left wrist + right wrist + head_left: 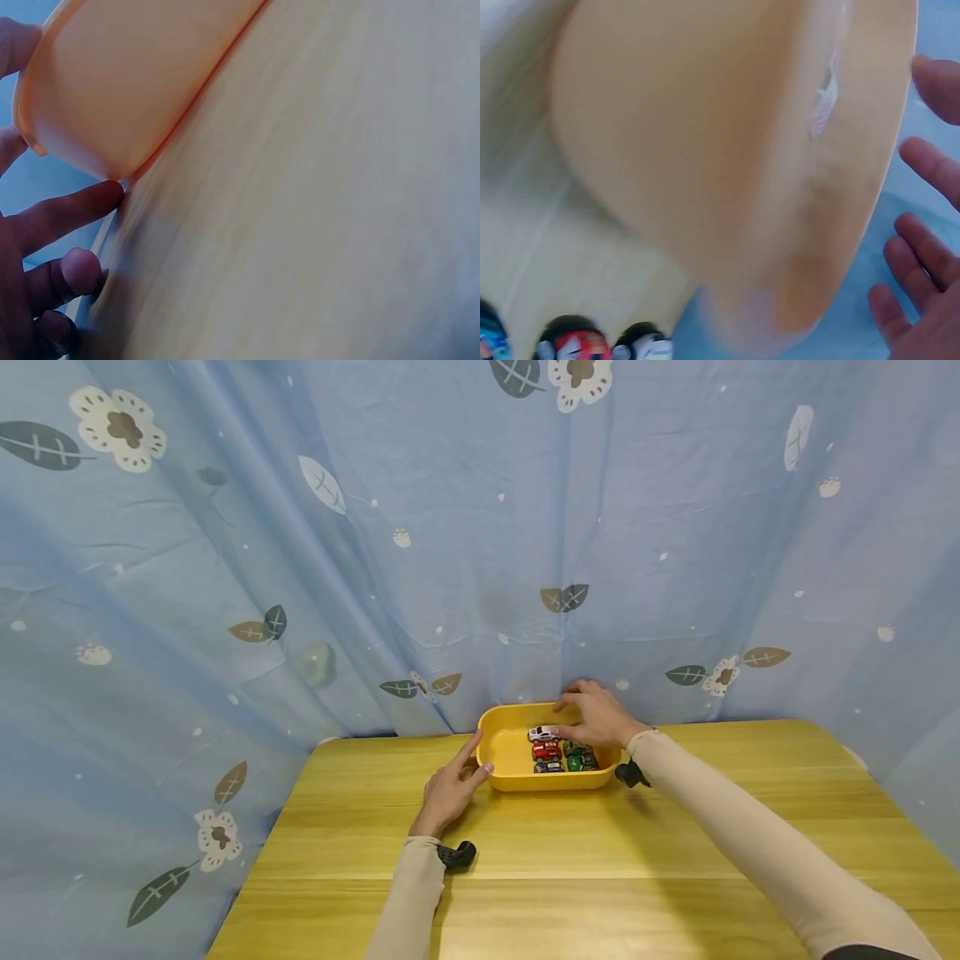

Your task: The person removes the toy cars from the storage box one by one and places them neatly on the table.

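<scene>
A yellow plastic tray stands on the wooden table against the curtain. Several small toy cars sit in its right half, among them a white car, a red car and a green car. My left hand touches the tray's left rim with spread thumb and index finger. Over the tray's right side is my right hand, its thumb close to the white car. Spread, bare fingertips show in the right wrist view. The curled parts of the right hand are partly hidden in the head view.
A blue curtain with leaves and flowers hangs behind and to the left of the table. Blurred tray wall fills much of the right wrist view, with several cars at its lower left. Each wrist carries a dark camera.
</scene>
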Motion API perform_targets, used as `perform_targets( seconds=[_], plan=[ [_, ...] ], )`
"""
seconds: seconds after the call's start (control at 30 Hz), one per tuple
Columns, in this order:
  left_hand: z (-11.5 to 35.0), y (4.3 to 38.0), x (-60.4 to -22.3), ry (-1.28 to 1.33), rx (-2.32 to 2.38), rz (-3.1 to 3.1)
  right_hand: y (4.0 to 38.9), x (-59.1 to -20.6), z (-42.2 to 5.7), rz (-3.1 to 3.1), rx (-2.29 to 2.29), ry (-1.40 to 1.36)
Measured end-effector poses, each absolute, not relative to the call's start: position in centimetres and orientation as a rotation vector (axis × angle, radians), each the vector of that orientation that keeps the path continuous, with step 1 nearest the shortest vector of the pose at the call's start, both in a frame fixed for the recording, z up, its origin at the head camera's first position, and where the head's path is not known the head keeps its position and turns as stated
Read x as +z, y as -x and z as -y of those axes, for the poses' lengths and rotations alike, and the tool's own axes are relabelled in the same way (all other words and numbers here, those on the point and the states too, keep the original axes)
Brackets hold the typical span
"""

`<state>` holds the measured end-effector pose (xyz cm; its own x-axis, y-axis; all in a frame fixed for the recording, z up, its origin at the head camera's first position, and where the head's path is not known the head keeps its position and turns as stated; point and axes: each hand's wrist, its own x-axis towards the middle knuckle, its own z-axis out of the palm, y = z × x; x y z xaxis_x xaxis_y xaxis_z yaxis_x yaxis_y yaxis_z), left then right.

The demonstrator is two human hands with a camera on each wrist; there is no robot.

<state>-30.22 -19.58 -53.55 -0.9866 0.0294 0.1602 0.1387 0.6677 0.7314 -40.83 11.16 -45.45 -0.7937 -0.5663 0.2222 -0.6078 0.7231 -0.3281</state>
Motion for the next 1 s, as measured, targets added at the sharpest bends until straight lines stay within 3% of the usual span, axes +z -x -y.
perform_targets(
  seconds=[1.0],
  plan=[
    [19.7,29.9,-53.4,0.167,-1.191,2.753,42.2,-44.3,-8.2,3.095,0.181,-1.001]
  ],
)
